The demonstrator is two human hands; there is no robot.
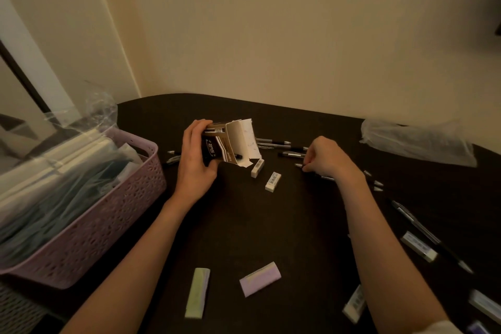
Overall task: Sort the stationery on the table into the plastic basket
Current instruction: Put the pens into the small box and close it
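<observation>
Right, my left hand (195, 156) has its fingers wrapped round an open cardboard pen box (226, 144), tipped on its side with the flap folded out, so its mouth faces right, towards the loose pens; a couple of pens already show inside. My right hand (326, 156) is down on the dark table (244, 225), fingers curled and pinching the tip end of a black pen (320, 175) to lift it, I'd say towards that box.

The pink plastic basket (130, 198) sits at my left, just beside the box hand, already stuffed with packets, so a filled box has a short trip.

Counting now: about four pens in the cluster (279, 145) behind the box, several more poking out under my right wrist, one long pen (431, 236) at far right. Two small white erasers (264, 173) lie between my hands, more blur along the right edge. Two pastel sticky-note pads (227, 285) lie nearest me. One crumpled clear bag (417, 141) sits far right.
</observation>
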